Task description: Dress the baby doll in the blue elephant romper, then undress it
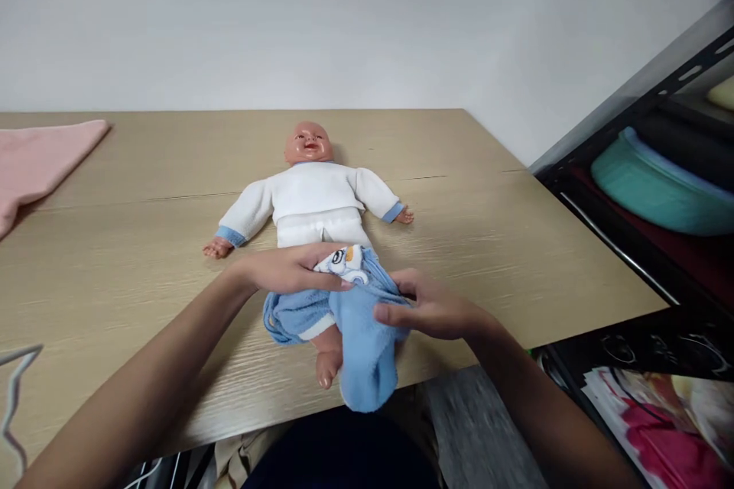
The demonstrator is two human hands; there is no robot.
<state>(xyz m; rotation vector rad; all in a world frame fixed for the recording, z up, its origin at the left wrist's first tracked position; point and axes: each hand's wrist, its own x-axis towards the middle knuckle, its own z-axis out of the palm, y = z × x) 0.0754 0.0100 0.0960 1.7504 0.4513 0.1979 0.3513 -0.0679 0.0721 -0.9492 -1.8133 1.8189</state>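
A baby doll [318, 187] lies on its back on the table, head away from me, in a white top with blue cuffs. Blue doll pants [367, 344] with a white printed patch [347, 263] are bunched about its legs. One bare foot [329, 367] sticks out of a white-edged leg opening; the fabric hides the other foot. My left hand [298, 269] lies across the doll's hips, its thumb and fingers closed on the pants by the patch. On the other side my right hand [427, 306] pinches the blue cloth, thumb on top.
The wooden table [516, 267] ends at a white wall behind. A pink cloth [46, 160] lies at the far left, and a white cable [14, 397] at the near left. To the right stands a dark rack with a teal basin [659, 183]; a printed bag [665, 420] sits below.
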